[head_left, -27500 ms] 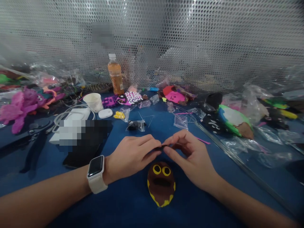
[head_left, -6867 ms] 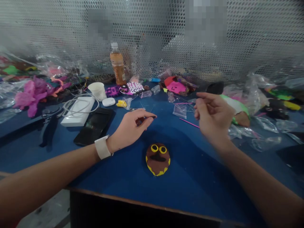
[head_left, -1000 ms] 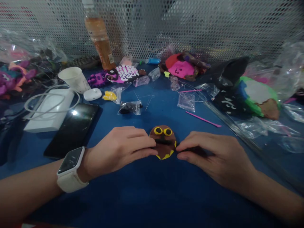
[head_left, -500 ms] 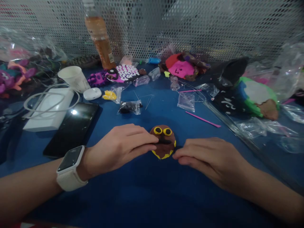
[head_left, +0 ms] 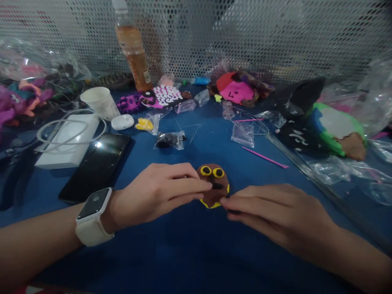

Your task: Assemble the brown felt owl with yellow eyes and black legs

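A round brown clay face [head_left: 221, 196] lies on the blue table, with black-and-yellow eyes and yellow bits along its lower edge. Across its middle runs a short black clay strip [head_left: 217, 186]. My left hand [head_left: 163, 185] comes from the left, its fingers drawn together, with the fingertips at the strip's left end; that end is hidden. At the lower right edge of the face is my right hand [head_left: 272, 212], thumb and fingers closed. A small dark piece [head_left: 234, 211], seemingly black clay, shows between them.
A black phone [head_left: 97, 163], a white box with a cable [head_left: 69, 136], a paper cup [head_left: 99, 102] and a drink bottle [head_left: 133, 53] stand at left. Beyond the hands lie a bag of black clay [head_left: 170, 140] and a pink stick [head_left: 265, 157]. Clay figures line the metal mesh.
The view has shifted slightly, so things sit a little further right. My left fingertips have moved right along the black strip. A dark piece now shows between my right fingers.
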`<state>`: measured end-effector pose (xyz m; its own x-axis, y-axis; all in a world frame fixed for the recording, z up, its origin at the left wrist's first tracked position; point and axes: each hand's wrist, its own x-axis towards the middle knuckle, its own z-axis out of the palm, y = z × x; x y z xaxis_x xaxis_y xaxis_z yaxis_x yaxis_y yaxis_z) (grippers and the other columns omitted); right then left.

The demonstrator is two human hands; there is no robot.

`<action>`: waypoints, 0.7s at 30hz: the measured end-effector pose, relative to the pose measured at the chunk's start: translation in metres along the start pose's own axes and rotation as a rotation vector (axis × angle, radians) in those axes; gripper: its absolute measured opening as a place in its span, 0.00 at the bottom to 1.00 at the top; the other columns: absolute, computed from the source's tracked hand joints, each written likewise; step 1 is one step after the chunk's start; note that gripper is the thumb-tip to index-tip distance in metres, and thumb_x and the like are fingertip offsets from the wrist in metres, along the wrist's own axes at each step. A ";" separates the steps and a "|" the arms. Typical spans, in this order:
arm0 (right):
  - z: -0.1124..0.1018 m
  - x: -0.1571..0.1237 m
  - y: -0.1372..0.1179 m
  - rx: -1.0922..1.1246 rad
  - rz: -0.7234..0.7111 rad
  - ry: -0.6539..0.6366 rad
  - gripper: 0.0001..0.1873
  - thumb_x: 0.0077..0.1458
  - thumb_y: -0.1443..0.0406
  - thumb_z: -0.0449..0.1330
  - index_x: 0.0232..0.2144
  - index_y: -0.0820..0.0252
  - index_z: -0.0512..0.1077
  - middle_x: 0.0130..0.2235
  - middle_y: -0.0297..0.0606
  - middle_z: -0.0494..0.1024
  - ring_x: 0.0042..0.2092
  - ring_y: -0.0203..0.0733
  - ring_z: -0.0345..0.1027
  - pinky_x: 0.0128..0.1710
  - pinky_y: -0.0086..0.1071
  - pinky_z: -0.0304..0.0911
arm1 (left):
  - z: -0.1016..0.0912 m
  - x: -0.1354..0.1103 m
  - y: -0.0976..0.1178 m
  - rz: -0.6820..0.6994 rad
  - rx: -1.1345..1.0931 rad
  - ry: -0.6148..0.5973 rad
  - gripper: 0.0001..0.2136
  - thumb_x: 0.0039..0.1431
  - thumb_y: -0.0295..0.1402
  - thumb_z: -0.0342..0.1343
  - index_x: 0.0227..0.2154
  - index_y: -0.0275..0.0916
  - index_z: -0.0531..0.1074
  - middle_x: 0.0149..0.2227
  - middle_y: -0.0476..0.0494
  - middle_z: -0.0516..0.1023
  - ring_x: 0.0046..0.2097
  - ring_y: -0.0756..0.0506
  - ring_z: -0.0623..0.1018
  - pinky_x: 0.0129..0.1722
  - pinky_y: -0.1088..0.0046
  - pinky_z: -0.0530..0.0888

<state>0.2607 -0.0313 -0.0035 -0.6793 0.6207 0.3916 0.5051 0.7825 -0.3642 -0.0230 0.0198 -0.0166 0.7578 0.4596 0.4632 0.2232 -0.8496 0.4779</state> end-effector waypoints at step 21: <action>-0.002 0.006 0.002 -0.034 0.057 -0.050 0.16 0.76 0.59 0.51 0.43 0.56 0.77 0.36 0.32 0.84 0.32 0.33 0.79 0.29 0.29 0.64 | -0.002 0.001 0.001 0.016 0.005 -0.008 0.09 0.71 0.27 0.58 0.51 0.35 0.76 0.49 0.44 0.82 0.47 0.51 0.81 0.49 0.80 0.73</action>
<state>0.2591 -0.0260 0.0000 -0.6742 0.6617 0.3281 0.5610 0.7477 -0.3553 -0.0232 0.0202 -0.0146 0.7660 0.4436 0.4652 0.2138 -0.8583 0.4664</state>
